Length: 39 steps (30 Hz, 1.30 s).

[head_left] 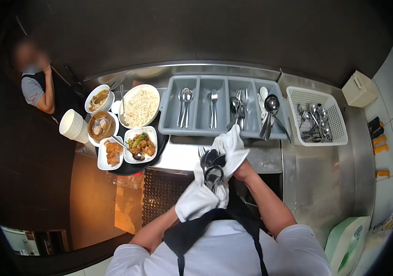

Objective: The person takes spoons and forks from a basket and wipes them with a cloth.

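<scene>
In front of my chest, a bundle of forks and spoons (212, 168) stands handles down in a white cloth (233, 149). My left hand (195, 202) is covered by the cloth and closed around the lower part of the bundle. On the other side, my right hand (242, 170) grips the cloth beside the cutlery, its fingers mostly hidden. Just beyond is a grey cutlery tray (197, 103) with spoons (185, 108), forks (213, 109), a mixed group of forks and spoons (240, 108), and ladles (270, 110) in separate compartments.
A white basket (339, 117) of loose cutlery stands right of the tray. On the left, a dark round tray (159, 149) carries several dishes of food, with stacked white cups (73, 126) beside it. A person (40, 87) stands at far left. Yellow-handled tools (380, 143) hang on the right wall.
</scene>
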Available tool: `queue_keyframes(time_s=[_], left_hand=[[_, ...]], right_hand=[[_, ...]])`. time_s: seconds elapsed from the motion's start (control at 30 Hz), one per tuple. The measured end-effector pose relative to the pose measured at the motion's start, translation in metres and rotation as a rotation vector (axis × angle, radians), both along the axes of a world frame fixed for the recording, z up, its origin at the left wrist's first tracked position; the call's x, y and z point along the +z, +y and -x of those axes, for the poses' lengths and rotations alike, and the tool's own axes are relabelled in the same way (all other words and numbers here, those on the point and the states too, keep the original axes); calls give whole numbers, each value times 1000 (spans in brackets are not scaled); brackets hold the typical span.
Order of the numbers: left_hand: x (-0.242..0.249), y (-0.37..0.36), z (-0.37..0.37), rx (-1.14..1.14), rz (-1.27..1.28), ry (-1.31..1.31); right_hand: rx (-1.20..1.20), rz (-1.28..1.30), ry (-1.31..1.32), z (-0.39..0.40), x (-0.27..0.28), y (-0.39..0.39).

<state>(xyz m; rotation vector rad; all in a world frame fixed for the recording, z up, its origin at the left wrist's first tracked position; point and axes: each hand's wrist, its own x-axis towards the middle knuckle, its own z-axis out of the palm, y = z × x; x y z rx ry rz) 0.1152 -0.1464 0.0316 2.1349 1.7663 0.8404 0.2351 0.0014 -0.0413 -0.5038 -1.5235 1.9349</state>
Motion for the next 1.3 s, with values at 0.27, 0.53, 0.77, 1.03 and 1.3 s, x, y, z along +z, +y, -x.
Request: queue_keyframes(time_s=[0.27,0.53,0.77,1.03,1.3], left_hand=[[-24,-26,-22,175,244,-727],[-32,-8,20,-44,-169,163],[-19,27,-11,63,248,-750],[-27,54,-15,70,195,-558],[-24,80,-11,-14,-114,-521]], right_hand=[[-289,-1061,-249,-1,60,-8],[-412,-1013,-105,-6,85,36],[-589,-97,-267,23,34,11],[-610,241,-182,2,38,25],[-289,532,15,-38,39,73]])
